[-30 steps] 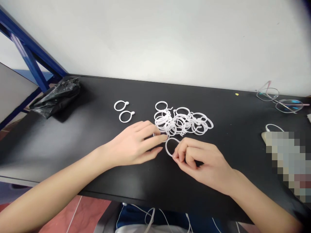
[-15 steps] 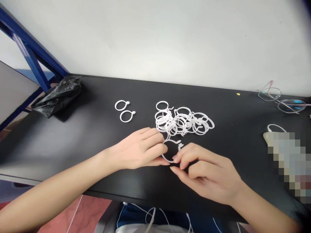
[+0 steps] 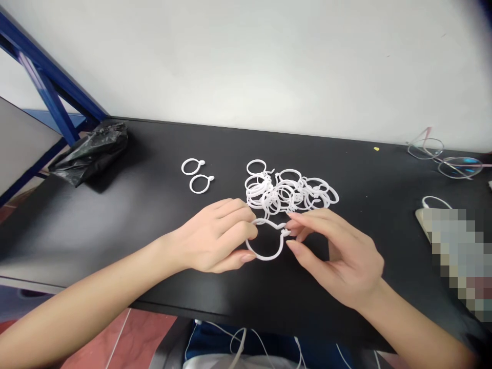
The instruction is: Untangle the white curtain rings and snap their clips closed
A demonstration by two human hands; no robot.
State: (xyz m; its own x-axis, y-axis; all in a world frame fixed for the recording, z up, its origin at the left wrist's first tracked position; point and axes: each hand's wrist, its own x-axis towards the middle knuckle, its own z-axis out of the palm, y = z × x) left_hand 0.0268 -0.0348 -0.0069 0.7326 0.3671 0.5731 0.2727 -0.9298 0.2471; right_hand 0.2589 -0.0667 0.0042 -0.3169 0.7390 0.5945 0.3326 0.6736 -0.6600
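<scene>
We see the left hand [image 3: 219, 237] close on the white ring [image 3: 266, 258]: a second ago its fingers are spread just short of it, and now thumb and fingers pinch its left side. The right hand [image 3: 334, 256], which at first pinches the ring's lower part with curled fingers, gives up that grip; its thumb and fingers now stand apart at the ring's two ends [image 3: 285, 232]. We find those ends, at first hidden behind that hand, in plain view, with a small gap between them. The right hand's raised fingers now cover part of the pile's [image 3: 272, 196] near right edge from us.
</scene>
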